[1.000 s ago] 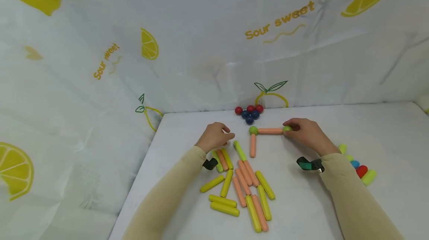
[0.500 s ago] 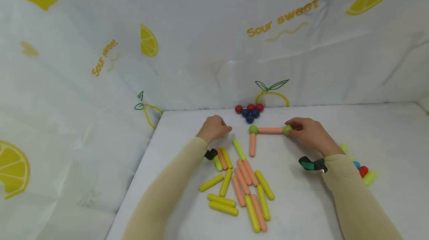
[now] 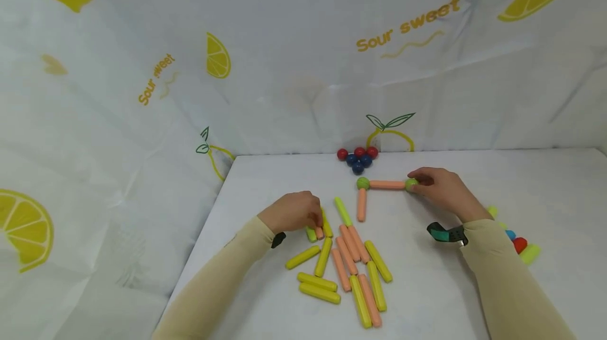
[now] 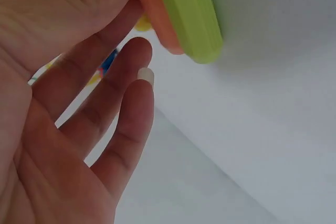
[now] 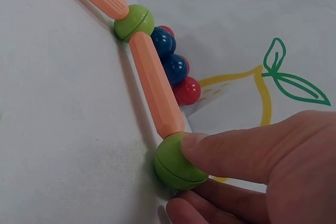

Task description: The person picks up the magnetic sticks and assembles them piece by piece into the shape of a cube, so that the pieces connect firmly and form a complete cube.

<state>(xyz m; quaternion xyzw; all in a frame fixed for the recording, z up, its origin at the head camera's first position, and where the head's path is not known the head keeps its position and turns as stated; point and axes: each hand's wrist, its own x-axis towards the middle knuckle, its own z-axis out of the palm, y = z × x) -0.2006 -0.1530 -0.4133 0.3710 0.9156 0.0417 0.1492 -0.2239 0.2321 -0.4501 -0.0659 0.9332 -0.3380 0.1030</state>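
Note:
My right hand pinches a green ball between thumb and fingers. An orange stick joins that ball to another green ball, from which a second orange stick points toward me. On the left, my left hand reaches down over a short row of sticks. Its thumb and index finger grip an orange stick lying beside a light green stick; the other fingers are loosely bent. The thumb tip is cut off at the top of the left wrist view. A yellow stick lies right of that orange one.
Several yellow and orange sticks lie loose in the front middle of the table. Red and dark blue balls are grouped at the back edge. By the right forearm lie light green sticks, a red piece and a blue piece.
My left hand first shifts slightly away from me, then comes down onto the row of sticks and takes hold of the orange one. The right hand stays on the green ball.

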